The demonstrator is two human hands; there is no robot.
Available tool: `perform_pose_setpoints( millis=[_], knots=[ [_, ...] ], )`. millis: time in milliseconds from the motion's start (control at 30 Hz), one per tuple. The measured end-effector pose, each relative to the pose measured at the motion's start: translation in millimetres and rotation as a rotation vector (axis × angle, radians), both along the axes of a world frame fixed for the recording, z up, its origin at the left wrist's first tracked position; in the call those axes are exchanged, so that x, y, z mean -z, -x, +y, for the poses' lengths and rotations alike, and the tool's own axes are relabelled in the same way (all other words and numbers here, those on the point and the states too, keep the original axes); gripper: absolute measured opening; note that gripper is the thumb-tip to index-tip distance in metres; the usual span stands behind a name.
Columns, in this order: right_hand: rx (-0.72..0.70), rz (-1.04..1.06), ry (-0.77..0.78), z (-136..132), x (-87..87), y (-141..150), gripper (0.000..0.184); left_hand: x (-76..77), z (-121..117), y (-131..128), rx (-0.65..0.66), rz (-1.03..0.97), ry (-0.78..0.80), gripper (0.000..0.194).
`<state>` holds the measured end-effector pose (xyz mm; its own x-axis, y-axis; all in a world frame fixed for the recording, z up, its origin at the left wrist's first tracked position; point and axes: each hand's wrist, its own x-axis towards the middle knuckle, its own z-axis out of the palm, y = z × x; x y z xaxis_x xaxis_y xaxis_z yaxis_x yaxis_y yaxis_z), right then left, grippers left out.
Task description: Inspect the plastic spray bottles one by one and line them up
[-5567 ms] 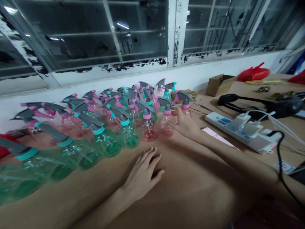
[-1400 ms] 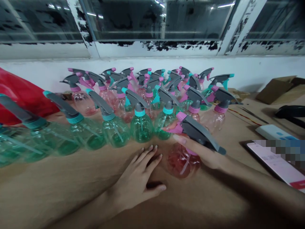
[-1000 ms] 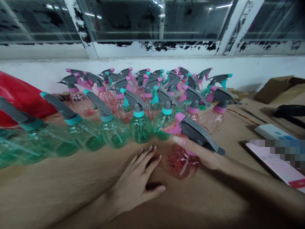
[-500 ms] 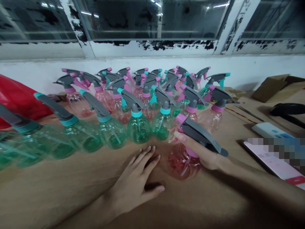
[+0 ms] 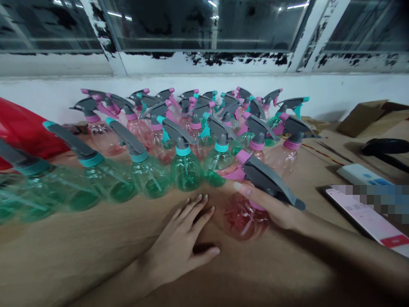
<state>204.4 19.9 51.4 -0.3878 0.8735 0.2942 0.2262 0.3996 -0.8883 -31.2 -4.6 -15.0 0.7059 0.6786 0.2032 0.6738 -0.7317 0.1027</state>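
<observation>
My right hand (image 5: 271, 204) is wrapped round the neck of a pink spray bottle (image 5: 243, 217), which stands on the table in front of the others. Its grey head has a pink nozzle and a pink trigger pointing left, with a finger at the trigger. Red-tinted clear plastic forms its round body, and a pale dip tube shows inside. Left of it, my left hand (image 5: 182, 238) lies flat on the table with fingers spread, holding nothing. Just beyond my left fingertips stands a green spray bottle (image 5: 187, 170) with a turquoise collar.
Several green and pink spray bottles crowd the table back to the white wall. A red plastic bag (image 5: 25, 132) lies at the left. On the right are a phone (image 5: 354, 213), a white power strip (image 5: 361, 174), a black object (image 5: 383, 146) and an open cardboard box (image 5: 367, 117).
Since the oldest frame, my right hand has brought the pink spray bottle forward from the group's right end. Its trigger, pulled in half a second ago, is out again. My left hand stays flat.
</observation>
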Motion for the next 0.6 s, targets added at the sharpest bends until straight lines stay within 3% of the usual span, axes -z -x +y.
perform_pose_setpoints(
  millis=[600],
  knots=[
    [0.014,0.022,-0.010,2.3,-1.9,2.1,0.034,-2.5,0.0,-1.1,-0.012,0.001,0.039,0.069]
  ],
)
